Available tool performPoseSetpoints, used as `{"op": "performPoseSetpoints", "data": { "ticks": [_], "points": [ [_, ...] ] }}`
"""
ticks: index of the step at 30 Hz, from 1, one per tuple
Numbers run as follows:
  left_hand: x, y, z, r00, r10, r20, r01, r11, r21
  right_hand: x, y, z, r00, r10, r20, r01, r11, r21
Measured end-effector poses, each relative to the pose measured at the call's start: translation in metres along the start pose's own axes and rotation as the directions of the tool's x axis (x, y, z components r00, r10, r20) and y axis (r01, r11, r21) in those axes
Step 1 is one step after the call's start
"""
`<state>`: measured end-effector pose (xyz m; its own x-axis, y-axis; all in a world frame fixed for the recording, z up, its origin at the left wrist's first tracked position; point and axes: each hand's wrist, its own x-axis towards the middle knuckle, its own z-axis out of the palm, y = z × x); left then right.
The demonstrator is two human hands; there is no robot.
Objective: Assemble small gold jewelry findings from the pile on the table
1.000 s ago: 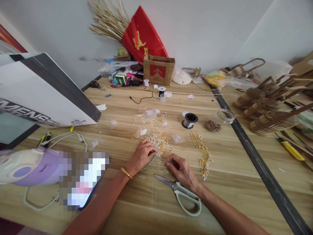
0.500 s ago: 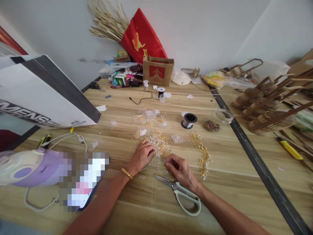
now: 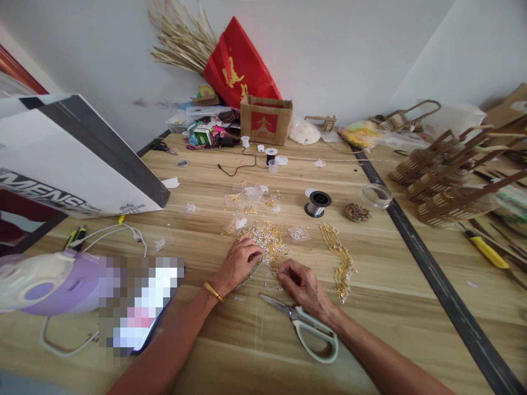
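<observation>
A thin silver chain (image 3: 270,282) lies on the wooden table between my hands. Its upper end runs to the closed fingertips of my right hand (image 3: 300,282), which pinch it. My left hand (image 3: 242,258) rests at the near edge of a heap of gold and silver jewelry findings (image 3: 267,238), fingers curled together; what sits in them, if anything, is hidden. More chain trails out beneath that hand. Scissors (image 3: 300,323) with pale green handles lie just below my right hand, their blades pointing left. Gold chains (image 3: 338,258) are laid out to the right.
Behind the heap are small plastic bags of findings (image 3: 251,192) and a wire spool (image 3: 318,204). A dish of beads (image 3: 357,212) and a glass bowl (image 3: 376,196) stand at right. A phone (image 3: 148,307), a purple-white device (image 3: 61,282) and a large box (image 3: 82,159) occupy the left.
Hardly anything differs. Both hands keep nearly the same place and pose, and the view has shifted very slightly.
</observation>
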<state>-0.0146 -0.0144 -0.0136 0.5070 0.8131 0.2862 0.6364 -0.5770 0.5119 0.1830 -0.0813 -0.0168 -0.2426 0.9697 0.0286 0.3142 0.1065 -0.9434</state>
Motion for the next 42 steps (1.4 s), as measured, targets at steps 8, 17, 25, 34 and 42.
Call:
{"op": "performPoseSetpoints", "data": {
  "ticks": [8,17,25,34,42],
  "points": [
    [-0.0004,0.0004,0.0007,0.999,-0.011,0.04,0.009,0.999,0.053,-0.0002,-0.0006,-0.0001,1.0,0.017,0.009,-0.017,1.0,-0.007],
    [-0.0011,0.0023,-0.0005,1.0,-0.008,0.016,0.006,0.995,0.102,0.0001,-0.0012,-0.0003,1.0,0.019,0.005,-0.019,1.0,-0.002],
    [-0.0012,0.0015,0.0008,0.999,0.003,-0.032,0.0,0.996,0.092,-0.0003,0.0005,0.0006,0.999,0.03,0.013,-0.03,1.0,-0.003],
    [-0.0016,-0.0016,0.0044,0.999,0.052,0.001,-0.052,0.995,0.08,-0.0003,0.0041,0.0017,1.0,0.021,0.01,-0.021,1.0,-0.006],
    [-0.001,-0.0009,0.0004,0.998,0.044,0.043,-0.046,0.997,0.064,0.0,0.0043,0.0008,1.0,0.016,0.014,-0.016,1.0,0.0]
  ]
}}
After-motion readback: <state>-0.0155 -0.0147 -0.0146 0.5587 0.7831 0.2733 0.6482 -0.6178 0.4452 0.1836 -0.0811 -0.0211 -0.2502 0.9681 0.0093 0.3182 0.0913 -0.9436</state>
